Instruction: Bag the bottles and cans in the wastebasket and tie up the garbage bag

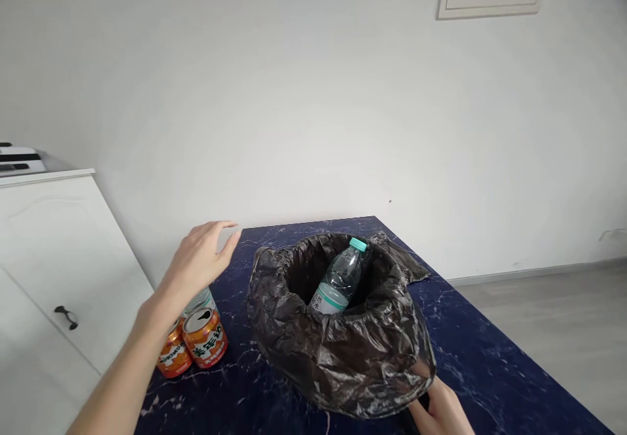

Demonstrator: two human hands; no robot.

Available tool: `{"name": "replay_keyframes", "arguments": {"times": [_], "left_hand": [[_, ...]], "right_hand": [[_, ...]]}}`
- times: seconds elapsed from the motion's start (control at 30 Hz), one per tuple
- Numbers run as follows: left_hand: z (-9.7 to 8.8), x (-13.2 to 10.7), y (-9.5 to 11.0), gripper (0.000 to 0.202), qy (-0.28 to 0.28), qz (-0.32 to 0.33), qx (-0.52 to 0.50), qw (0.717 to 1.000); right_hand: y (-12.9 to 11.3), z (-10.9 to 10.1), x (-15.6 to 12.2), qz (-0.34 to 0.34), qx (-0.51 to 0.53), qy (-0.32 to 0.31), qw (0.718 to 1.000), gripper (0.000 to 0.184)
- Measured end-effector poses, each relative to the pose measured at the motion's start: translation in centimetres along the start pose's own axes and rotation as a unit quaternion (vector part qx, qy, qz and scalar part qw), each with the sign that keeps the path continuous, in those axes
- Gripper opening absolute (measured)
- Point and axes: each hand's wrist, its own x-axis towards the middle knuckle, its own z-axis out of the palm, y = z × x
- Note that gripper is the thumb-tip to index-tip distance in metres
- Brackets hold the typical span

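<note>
A trash bin lined with a black plastic bag [337, 363] stands on the table, its outer wall hidden by the bag's overhang. Leaning inside its mouth is a clear plastic bottle [340, 278] with a teal cap pointing up. My left hand [208, 255] is raised left of the bin, fingers apart and holding nothing. Below it stand an opened orange soda can [206, 338], a second orange can [174, 355] and a clear bottle [200, 299], partly covered by my forearm. My right hand [438, 410] grips the bin's near right side, its fingers partly under the bag.
The dark blue marbled table [490, 363] reaches toward a white wall. A loose end of black bag [404, 262] lies behind the bin. At the left is a white cabinet [53, 245] with a black handle; grey floor [553, 304] lies to the right.
</note>
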Motion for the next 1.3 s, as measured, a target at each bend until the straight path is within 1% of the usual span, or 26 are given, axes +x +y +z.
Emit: {"name": "replay_keyframes", "arguments": {"times": [0.07, 0.13, 0.23, 0.3, 0.43, 0.5, 0.57, 0.63, 0.67, 0.7, 0.73, 0.77, 0.8, 0.83, 0.87, 0.93, 1.0, 1.03, 1.1, 1.17, 1.3], "left_hand": [[0.5, -0.4, -3.1, 0.065, -0.01, -0.045, 0.043, 0.998], [1.1, -1.2, -5.4, 0.071, -0.026, -0.08, 0.061, 0.995], [2.2, -2.7, -7.4, 0.073, -0.062, -0.116, 0.058, 0.99], [2.9, -3.5, -8.0, 0.071, -0.071, -0.121, 0.044, 0.989], [3.9, -4.4, -8.5, 0.07, -0.054, -0.102, 0.007, 0.993], [4.1, -4.4, -8.5, 0.07, -0.045, -0.093, -0.011, 0.995], [3.8, -4.4, -8.1, 0.068, -0.042, -0.088, -0.024, 0.995], [2.9, -4.3, -7.0, 0.063, -0.027, -0.075, -0.037, 0.996], [2.1, -4.2, -6.0, 0.059, -0.004, -0.063, -0.043, 0.997], [1.2, -4.1, -4.7, 0.054, 0.038, -0.043, -0.055, 0.997], [0.2, -4.0, -3.2, 0.048, 0.107, -0.018, -0.063, 0.992], [-0.9, -3.8, -1.5, 0.043, 0.184, 0.006, -0.071, 0.98], [-2.1, -3.6, 0.4, 0.04, 0.265, 0.039, -0.085, 0.96], [-3.3, -3.3, 2.4, 0.04, 0.322, 0.082, -0.115, 0.936], [-4.5, -3.0, 4.3, 0.044, 0.35, 0.13, -0.169, 0.912], [-6.5, -2.4, 8.0, 0.053, 0.371, 0.231, -0.29, 0.851], [-7.9, -2.0, 11.0, 0.051, 0.363, 0.269, -0.353, 0.819], [-8.4, -1.9, 12.3, 0.047, 0.331, 0.282, -0.38, 0.817], [-8.8, -1.6, 14.3, 0.043, 0.259, 0.302, -0.427, 0.812], [-8.8, -1.4, 15.6, 0.044, 0.181, 0.315, -0.463, 0.808], [-8.0, -0.8, 17.2, 0.051, 0.049, 0.317, -0.484, 0.814]], "right_hand": [[-0.1, 0.2, -0.2, 0.003, 0.005, -0.001, 1.0, 0.065], [0.0, 0.3, -0.3, 0.005, 0.008, 0.002, 1.0, 0.065], [0.2, 0.3, -0.3, 0.01, 0.002, 0.011, 1.0, 0.064], [0.5, 0.3, -0.3, 0.005, -0.001, 0.01, 1.0, 0.064], [1.2, 0.2, -0.2, -0.012, -0.001, -0.006, 1.0, 0.064], [1.5, 0.1, -0.1, -0.018, -0.005, -0.024, 1.0, 0.061], [1.8, 0.0, 0.0, -0.017, -0.007, -0.029, 0.999, 0.058], [2.0, -0.1, 0.2, -0.016, -0.007, -0.029, 0.999, 0.055], [2.1, -0.3, 0.3, -0.018, -0.009, -0.039, 0.999, 0.054], [2.2, -0.4, 0.4, -0.021, -0.012, -0.059, 0.998, 0.052], [2.3, -0.6, 0.5, -0.025, -0.014, -0.079, 0.996, 0.051], [2.3, -0.8, 0.6, -0.029, -0.017, -0.094, 0.995, 0.05], [2.3, -0.9, 0.7, -0.032, -0.019, -0.102, 0.994, 0.049], [2.1, -0.9, 0.7, -0.034, -0.02, -0.104, 0.994, 0.049], [1.9, -0.9, 0.7, -0.033, -0.02, -0.096, 0.995, 0.049], [1.4, -0.7, 0.5, -0.012, -0.014, -0.067, 0.998, 0.052], [1.0, -0.5, 0.4, 0.021, -0.005, -0.045, 0.999, 0.057], [0.8, -0.4, 0.3, 0.031, -0.003, -0.046, 0.998, 0.058], [0.7, -0.6, 0.4, 0.031, -0.011, -0.074, 0.997, 0.057], [0.7, -0.8, 0.6, 0.023, -0.023, -0.103, 0.994, 0.056], [0.7, -1.0, 1.1, 0.008, -0.024, -0.105, 0.994, 0.054]]}}
